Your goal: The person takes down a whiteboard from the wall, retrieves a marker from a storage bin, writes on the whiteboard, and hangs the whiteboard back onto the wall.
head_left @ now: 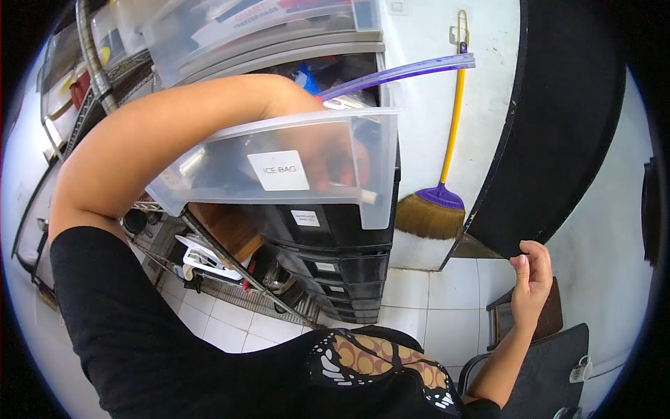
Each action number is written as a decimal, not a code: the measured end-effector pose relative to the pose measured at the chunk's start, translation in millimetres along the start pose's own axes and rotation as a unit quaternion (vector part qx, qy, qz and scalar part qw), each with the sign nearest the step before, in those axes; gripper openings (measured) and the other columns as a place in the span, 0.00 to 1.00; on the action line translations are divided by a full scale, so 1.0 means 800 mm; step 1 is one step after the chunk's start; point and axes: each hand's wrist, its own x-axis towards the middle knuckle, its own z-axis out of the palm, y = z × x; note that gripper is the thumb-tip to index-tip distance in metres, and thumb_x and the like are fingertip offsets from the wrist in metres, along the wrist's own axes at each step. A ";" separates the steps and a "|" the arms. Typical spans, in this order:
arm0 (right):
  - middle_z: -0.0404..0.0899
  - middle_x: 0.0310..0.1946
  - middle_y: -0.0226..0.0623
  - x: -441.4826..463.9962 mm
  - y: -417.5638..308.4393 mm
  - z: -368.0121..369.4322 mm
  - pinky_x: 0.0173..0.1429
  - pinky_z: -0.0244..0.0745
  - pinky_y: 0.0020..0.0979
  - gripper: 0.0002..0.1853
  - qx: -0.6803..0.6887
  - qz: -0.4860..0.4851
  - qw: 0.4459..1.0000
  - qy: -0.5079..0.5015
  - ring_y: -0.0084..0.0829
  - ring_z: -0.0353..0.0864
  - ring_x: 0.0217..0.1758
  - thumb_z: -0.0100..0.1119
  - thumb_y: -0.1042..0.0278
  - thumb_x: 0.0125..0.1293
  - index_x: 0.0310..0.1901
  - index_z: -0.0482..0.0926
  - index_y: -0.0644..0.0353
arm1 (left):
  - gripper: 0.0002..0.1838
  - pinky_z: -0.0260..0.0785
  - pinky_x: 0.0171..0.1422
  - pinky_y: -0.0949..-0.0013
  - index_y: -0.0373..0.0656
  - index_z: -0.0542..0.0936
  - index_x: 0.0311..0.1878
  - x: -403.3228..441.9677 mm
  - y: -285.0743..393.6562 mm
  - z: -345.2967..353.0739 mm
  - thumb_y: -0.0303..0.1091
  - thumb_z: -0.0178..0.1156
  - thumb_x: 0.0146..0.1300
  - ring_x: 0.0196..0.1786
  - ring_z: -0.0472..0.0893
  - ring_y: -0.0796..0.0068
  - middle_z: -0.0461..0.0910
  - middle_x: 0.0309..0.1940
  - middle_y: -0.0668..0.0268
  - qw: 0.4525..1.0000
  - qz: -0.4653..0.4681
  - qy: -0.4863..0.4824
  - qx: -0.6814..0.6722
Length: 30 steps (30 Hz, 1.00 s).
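The left hand (339, 159) reached inside the drawer (265, 150)'s front edge, finger grip unclear. The right hand (532, 281) hung, fingers loosely curled.

The open drawer (230, 183) sticks out near the top of the stack (356, 265); more drawers sit under it, and a bin (265, 35) is above; a label (278, 171) is on its front; strips (398, 75) poke out to the right, over its rim; the rack (230, 251) is on the left; the broom (455, 133) hangs on the wall (481, 70) to the right; the floor (408, 293) is below.
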 end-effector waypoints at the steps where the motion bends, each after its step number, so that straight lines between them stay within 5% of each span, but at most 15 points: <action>1: 0.73 0.43 0.38 -0.002 0.005 -0.002 0.41 0.71 0.22 0.07 -0.009 -0.006 1.000 0.001 0.22 0.73 0.36 0.51 0.74 0.66 0.41 0.75 0.66 | 0.24 0.69 0.54 0.63 0.42 0.76 0.55 0.000 -0.009 0.003 0.30 0.66 0.53 0.48 0.78 0.69 0.80 0.45 0.61 0.998 -0.001 -0.028 -0.050; 5: 0.74 0.40 0.36 -0.010 0.004 0.001 0.40 0.70 0.23 0.06 0.027 0.056 0.998 0.016 0.23 0.73 0.35 0.52 0.74 0.65 0.39 0.76 0.66 | 0.24 0.68 0.54 0.66 0.42 0.76 0.55 0.000 -0.007 -0.008 0.36 0.67 0.54 0.48 0.77 0.70 0.79 0.44 0.64 0.982 -0.125 -0.126 0.070; 11: 0.75 0.32 0.34 -0.014 0.016 -0.004 0.38 0.68 0.24 0.05 0.008 0.060 0.998 0.008 0.23 0.72 0.33 0.54 0.74 0.64 0.34 0.76 0.66 | 0.17 0.73 0.39 0.71 0.44 0.80 0.47 -0.036 0.006 -0.018 0.40 0.64 0.56 0.39 0.80 0.76 0.81 0.38 0.67 0.969 -0.207 -0.049 -0.126; 17: 0.75 0.27 0.33 -0.003 0.008 -0.002 0.37 0.67 0.24 0.04 0.022 0.059 0.998 -0.028 0.23 0.73 0.31 0.54 0.75 0.63 0.32 0.76 0.67 | 0.11 0.76 0.39 0.74 0.39 0.79 0.38 -0.097 0.020 -0.022 0.37 0.61 0.58 0.31 0.81 0.75 0.82 0.39 0.61 0.972 -0.052 0.193 -0.121; 22: 0.75 0.25 0.36 0.003 0.003 -0.001 0.36 0.68 0.25 0.04 0.028 0.013 0.998 -0.062 0.24 0.75 0.30 0.55 0.76 0.61 0.32 0.76 0.67 | 0.07 0.74 0.38 0.76 0.38 0.75 0.34 -0.140 0.050 -0.007 0.31 0.61 0.58 0.31 0.80 0.81 0.78 0.44 0.54 0.918 0.067 0.388 -0.041; 24: 0.76 0.25 0.36 -0.005 0.007 0.003 0.36 0.69 0.25 0.03 0.041 0.011 0.997 -0.068 0.25 0.75 0.29 0.56 0.76 0.61 0.32 0.76 0.67 | 0.06 0.72 0.33 0.79 0.41 0.73 0.39 -0.160 0.042 0.001 0.32 0.58 0.62 0.29 0.78 0.85 0.77 0.47 0.53 0.886 0.141 0.440 0.038; 27: 0.77 0.26 0.38 -0.023 -0.004 0.008 0.36 0.71 0.25 0.03 0.023 0.007 0.997 -0.074 0.26 0.77 0.30 0.56 0.78 0.60 0.33 0.77 0.68 | 0.10 0.71 0.31 0.82 0.41 0.72 0.41 -0.181 0.069 0.046 0.34 0.59 0.61 0.27 0.76 0.85 0.77 0.46 0.54 0.809 0.149 0.568 -0.023; 30: 0.79 0.28 0.37 -0.058 -0.020 0.018 0.37 0.73 0.24 0.03 0.096 0.071 0.990 -0.077 0.24 0.79 0.31 0.57 0.78 0.59 0.34 0.78 0.68 | 0.11 0.66 0.21 0.81 0.39 0.77 0.29 -0.131 0.096 0.123 0.37 0.58 0.62 0.22 0.75 0.83 0.80 0.29 0.56 0.702 0.299 0.644 -0.054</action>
